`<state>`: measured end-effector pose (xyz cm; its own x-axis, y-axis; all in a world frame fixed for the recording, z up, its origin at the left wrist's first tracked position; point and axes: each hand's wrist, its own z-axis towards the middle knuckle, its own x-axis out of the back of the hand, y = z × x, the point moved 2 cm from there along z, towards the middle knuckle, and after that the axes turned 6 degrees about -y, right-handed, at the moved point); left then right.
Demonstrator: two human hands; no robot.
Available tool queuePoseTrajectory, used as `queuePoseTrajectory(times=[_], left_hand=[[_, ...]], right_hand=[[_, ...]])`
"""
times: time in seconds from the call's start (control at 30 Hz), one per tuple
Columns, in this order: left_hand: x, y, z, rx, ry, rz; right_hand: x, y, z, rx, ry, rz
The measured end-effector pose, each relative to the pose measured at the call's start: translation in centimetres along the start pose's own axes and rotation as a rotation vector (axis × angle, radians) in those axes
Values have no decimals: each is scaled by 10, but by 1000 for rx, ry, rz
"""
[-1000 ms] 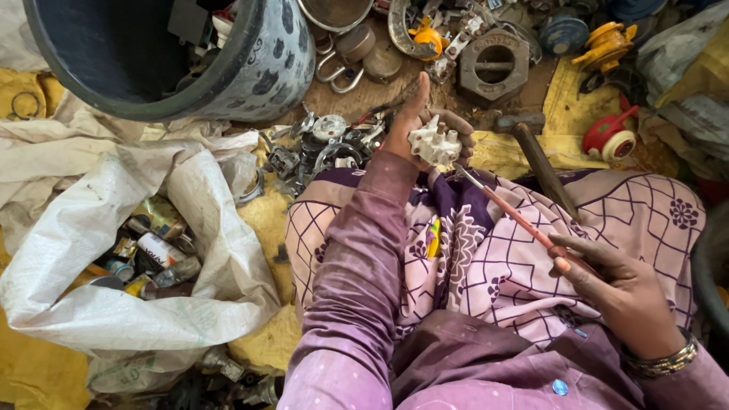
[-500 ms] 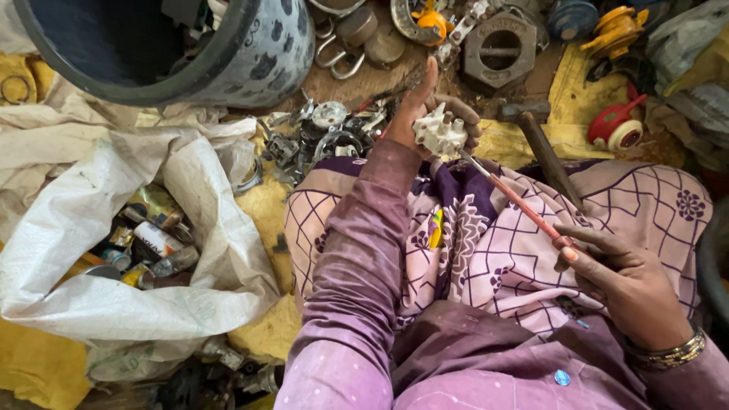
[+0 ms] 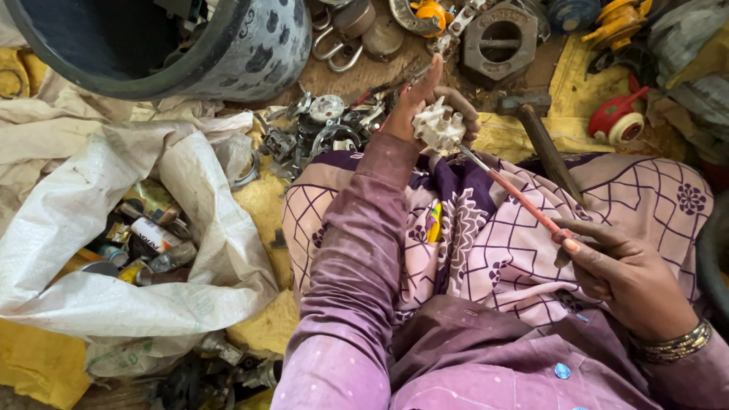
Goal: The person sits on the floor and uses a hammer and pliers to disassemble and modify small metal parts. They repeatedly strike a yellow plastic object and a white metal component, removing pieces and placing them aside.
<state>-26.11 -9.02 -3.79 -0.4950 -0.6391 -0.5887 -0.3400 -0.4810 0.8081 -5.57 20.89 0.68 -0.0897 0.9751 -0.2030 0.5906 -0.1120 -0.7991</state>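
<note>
A: We see the left hand (image 3: 425,106) closed round a small white plastic fitting with stubby prongs (image 3: 439,127), up at twelve o'clock.

B: And our right hand (image 3: 619,273), at four o'clock, pinches a thin red-handled screwdriver (image 3: 516,196); its tip touches the fitting, above the purple patterned cloth (image 3: 486,250).

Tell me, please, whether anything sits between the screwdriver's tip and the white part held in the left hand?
Nothing visible does. The right hand holds the red-shafted screwdriver, whose tip already meets the white part gripped in the left hand. Only patterned cloth lies beneath the shaft.
</note>
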Motion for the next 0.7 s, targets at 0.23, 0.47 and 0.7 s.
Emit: queuePoseTrajectory(times=[0.23, 0.47, 0.7], left_hand=[[1, -2, -2, 29, 38, -8], [9, -9, 10, 18, -14, 323], [11, -16, 14, 48, 44, 284]], right_hand=[[-1, -2, 1, 9, 8, -8], [-5, -4, -2, 16, 107, -132], [-9, 5, -5, 53, 166, -203]])
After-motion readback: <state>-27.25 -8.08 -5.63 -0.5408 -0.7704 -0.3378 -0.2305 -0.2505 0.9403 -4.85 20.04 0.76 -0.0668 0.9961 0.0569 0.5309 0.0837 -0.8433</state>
